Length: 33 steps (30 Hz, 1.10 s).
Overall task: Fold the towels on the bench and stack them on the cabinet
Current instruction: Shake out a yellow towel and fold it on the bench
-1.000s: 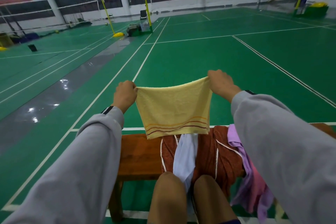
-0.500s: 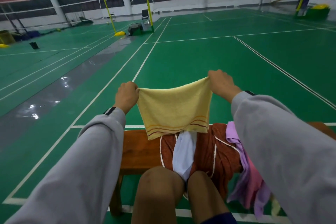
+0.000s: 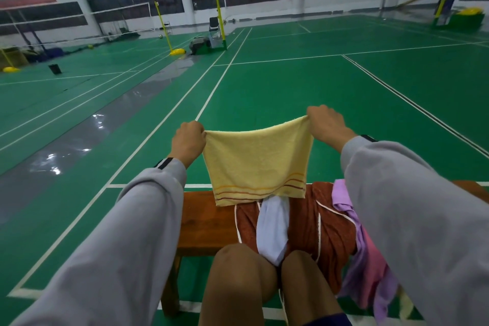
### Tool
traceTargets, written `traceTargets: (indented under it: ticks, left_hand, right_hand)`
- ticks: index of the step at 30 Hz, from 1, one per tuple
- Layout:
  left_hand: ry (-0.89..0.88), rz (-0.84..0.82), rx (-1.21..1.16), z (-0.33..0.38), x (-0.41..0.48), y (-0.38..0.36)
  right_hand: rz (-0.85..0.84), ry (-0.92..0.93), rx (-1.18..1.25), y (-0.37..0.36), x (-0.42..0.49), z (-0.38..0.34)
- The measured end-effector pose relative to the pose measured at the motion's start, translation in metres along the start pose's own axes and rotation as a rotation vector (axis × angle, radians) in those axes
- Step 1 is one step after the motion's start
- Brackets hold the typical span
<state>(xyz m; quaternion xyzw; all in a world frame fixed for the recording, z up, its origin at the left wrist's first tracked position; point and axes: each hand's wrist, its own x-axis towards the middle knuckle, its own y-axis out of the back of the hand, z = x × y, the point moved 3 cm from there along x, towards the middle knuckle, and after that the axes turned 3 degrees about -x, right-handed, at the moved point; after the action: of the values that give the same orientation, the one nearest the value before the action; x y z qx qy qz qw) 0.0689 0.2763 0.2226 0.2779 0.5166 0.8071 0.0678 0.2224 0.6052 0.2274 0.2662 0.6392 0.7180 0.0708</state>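
Left grip (image 3: 188,140) and right grip (image 3: 326,124), each closed in a pinch on one top corner of the yellow towel (image 3: 256,164), which is held stretched crosswise between them, equally near both, and hung downward, striped hem above the heaped towels (image 3: 330,225) on the worktop (image 3: 203,219).

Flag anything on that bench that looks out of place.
The purple and pink towels hang off the near edge of the bench, drooping toward the floor; they may slide off. The brown towel and white towel lie crumpled beside them. The yellow towel, pinched by left hand and right hand, looks fine.
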Motion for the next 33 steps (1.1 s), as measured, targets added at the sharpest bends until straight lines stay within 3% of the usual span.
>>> traceTargets:
  ticks: [33]
  left_hand:
    - [-0.005, 0.001, 0.013, 0.028, -0.014, -0.008]
  right_hand:
    - [-0.004, -0.005, -0.042, -0.008, -0.017, 0.025]
